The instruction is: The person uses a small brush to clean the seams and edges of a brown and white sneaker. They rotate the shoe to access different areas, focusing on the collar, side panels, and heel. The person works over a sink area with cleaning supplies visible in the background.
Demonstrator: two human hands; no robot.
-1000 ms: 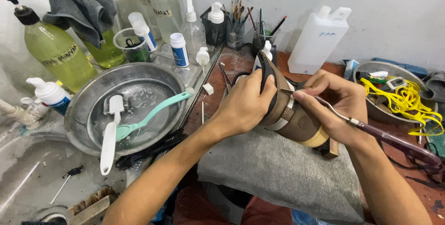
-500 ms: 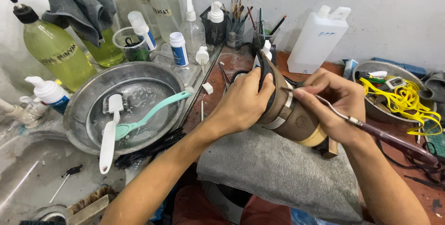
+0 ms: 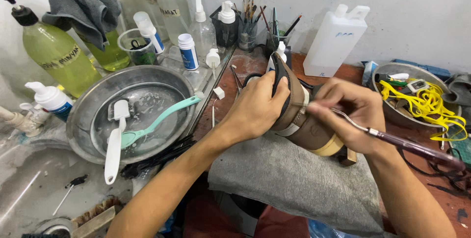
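left hand (image 3: 257, 103) clamped round brown shoe (image 3: 301, 115), held over grey cloth (image 3: 289, 179); right hand (image 3: 351, 113) pinched shut on thin tool (image 3: 407, 145), tip against shoe's side; metal basin (image 3: 88, 103) well left

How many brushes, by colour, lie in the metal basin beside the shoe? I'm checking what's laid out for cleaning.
White brush: 1
Teal brush: 1
Total in the metal basin: 2
The left hand steadies the brown shoe; the right hand holds a thin tool.
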